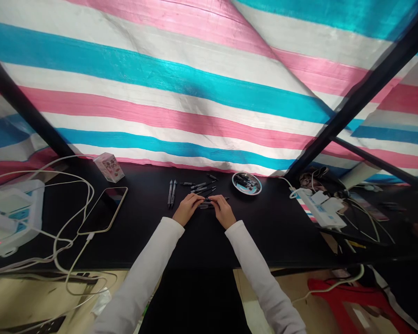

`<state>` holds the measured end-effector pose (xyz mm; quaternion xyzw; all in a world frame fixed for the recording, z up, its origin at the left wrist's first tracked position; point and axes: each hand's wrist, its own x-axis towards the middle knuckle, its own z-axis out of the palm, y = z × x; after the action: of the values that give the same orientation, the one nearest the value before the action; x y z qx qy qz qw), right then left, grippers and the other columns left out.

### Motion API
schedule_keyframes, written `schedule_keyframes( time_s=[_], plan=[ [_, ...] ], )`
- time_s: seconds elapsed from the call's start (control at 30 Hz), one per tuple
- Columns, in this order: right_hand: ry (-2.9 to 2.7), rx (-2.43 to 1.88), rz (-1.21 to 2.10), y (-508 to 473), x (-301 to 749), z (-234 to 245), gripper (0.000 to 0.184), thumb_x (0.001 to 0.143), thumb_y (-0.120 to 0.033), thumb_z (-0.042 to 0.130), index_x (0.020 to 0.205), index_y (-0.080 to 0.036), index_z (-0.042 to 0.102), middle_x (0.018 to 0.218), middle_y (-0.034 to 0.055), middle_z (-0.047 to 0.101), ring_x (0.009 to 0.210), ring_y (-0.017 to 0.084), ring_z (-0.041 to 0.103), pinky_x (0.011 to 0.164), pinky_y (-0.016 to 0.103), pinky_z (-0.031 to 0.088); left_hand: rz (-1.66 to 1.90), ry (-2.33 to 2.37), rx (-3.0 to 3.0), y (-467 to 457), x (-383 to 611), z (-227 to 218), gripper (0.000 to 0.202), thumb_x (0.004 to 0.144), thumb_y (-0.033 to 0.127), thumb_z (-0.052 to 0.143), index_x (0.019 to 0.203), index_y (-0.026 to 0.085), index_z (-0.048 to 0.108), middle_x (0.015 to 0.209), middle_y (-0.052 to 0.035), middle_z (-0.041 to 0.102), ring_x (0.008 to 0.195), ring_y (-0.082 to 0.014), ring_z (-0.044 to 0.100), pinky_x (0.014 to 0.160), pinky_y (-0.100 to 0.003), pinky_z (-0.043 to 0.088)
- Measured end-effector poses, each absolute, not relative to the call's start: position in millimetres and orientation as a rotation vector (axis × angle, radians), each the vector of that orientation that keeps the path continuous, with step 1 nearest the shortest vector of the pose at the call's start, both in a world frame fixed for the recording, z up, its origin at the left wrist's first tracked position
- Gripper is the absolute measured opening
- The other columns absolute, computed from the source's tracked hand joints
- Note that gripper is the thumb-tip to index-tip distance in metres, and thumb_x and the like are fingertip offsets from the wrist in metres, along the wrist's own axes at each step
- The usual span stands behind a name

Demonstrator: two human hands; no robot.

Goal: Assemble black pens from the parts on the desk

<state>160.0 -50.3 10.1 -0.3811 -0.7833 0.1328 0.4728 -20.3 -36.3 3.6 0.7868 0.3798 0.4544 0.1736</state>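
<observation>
Black plastic pens [199, 187], slim, tapered

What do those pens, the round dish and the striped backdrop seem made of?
The pens: glossy plastic by their sheen, perhaps metal. The round dish: polished metal, judging by its bright rim. The striped backdrop: plastic tarpaulin, creased and faintly shiny.

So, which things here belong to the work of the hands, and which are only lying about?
In the work:
left hand
right hand
black pen between them
loose pens
two pens side by side
round metal dish of pens

Lying about:
smartphone
white power strip
second power strip
small printed box
</observation>
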Motion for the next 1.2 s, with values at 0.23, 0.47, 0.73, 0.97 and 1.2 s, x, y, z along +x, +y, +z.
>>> schedule_keyframes(
  time_s=[0.23,0.47,0.73,0.97,1.2],
  plan=[
    [-1.947,-0.908,0.339,-50.9,160.4,11.0,0.023,0.090,-0.017,0.037,0.104,-0.022,0.056,0.093,0.0061,0.058,0.089,0.016,0.057,0.082,0.032,0.049,1.291,1.084,2.185,-36.6,-20.0,4.7,0.016,0.091,0.024,0.045,0.097,0.022,0.060,0.090,-0.0014,0.057,0.087,-0.0144,0.058,0.082,-0.028,0.046],
    [-1.991,-0.916,0.374,-53.8,154.4,9.1,0.025,0.091,-0.017,0.037,0.108,-0.023,0.054,0.097,0.0058,0.059,0.093,0.016,0.057,0.086,0.031,0.048,1.248,1.063,2.171,-45.3,-16.3,3.3,0.015,0.090,0.025,0.045,0.098,0.021,0.057,0.091,-0.0014,0.058,0.087,-0.0143,0.059,0.082,-0.028,0.047],
    [-2.041,-0.944,0.334,-53.2,152.7,3.1,0.024,0.090,-0.019,0.041,0.104,-0.023,0.060,0.097,0.0062,0.058,0.093,0.016,0.058,0.085,0.030,0.049,1.143,1.123,1.965,-56.0,-13.3,7.4,0.024,0.089,0.028,0.047,0.112,0.022,0.044,0.080,0.0028,0.062,0.074,-0.0130,0.063,0.073,-0.025,0.049],
    [-1.942,-1.143,0.219,-47.9,166.4,-1.3,0.025,0.090,-0.019,0.041,0.102,-0.021,0.063,0.093,0.0058,0.064,0.089,0.017,0.058,0.084,0.033,0.048,1.035,1.411,2.400,-55.9,-39.1,3.2,0.017,0.090,0.020,0.040,0.102,0.019,0.053,0.099,-0.0053,0.059,0.094,-0.0211,0.055,0.085,-0.037,0.040],
    [-1.977,-1.238,0.069,-49.3,167.1,-3.5,0.028,0.088,-0.016,0.043,0.105,-0.022,0.064,0.092,0.0056,0.067,0.087,0.019,0.057,0.082,0.034,0.047,0.894,1.417,2.490,-56.4,-50.1,-3.3,0.015,0.090,0.027,0.046,0.096,0.020,0.057,0.091,-0.0038,0.056,0.088,-0.0204,0.052,0.080,-0.035,0.039]
  ],
)
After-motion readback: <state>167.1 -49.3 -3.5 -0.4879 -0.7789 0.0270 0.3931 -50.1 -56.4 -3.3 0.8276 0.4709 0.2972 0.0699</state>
